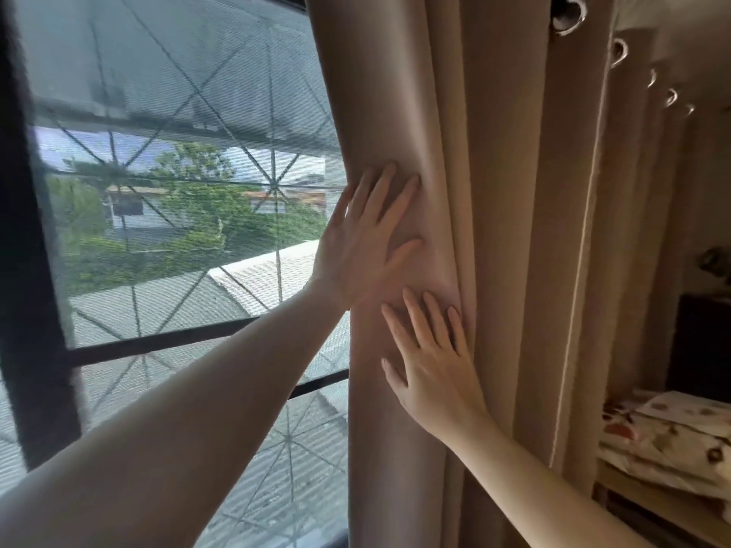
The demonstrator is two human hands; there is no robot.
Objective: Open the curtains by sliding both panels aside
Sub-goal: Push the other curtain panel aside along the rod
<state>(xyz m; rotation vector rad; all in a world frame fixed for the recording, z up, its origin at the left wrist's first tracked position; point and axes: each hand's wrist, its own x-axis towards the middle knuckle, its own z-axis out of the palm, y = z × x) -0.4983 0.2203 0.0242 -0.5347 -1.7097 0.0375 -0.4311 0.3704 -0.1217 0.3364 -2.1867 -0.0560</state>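
Observation:
A beige curtain panel (502, 191) hangs bunched in folds on the right side of the window, with metal eyelets (569, 15) along its top. My left hand (364, 243) lies flat against the panel's left edge, fingers spread. Just below it, my right hand (431, 365) presses flat on the same fold, fingers apart and pointing up. Neither hand grips the cloth. The left curtain panel is out of view.
The window (170, 191) with an insect screen and a dark frame (27, 270) fills the left; a grille of crossed bars shows behind it. A shelf with folded patterned bedding (672, 441) stands at the lower right, beside a dark cabinet (700, 342).

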